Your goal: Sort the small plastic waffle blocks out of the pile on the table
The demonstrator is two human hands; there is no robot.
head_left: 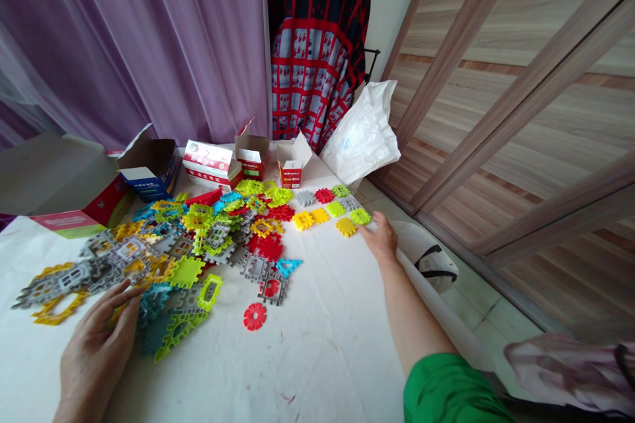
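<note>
My left hand is at the near left edge of a heap of plastic interlocking building pieces. Its fingers are bent toward the thumb, and a yellow interlocking piece shows between them, mostly hidden. Toward the far right table edge, my right hand has its thumb and forefinger apart. Its fingertips are beside a lime green square piece and close to a yellow square piece. More small square pieces in yellow, lime, red and grey lie in short rows there. A red notched disc lies apart from the heap.
Along the back stand a blue open box, a red and white box, two small open boxes and a large open carton at left. A white plastic bag is at the back right corner. Wooden cabinets rise beyond.
</note>
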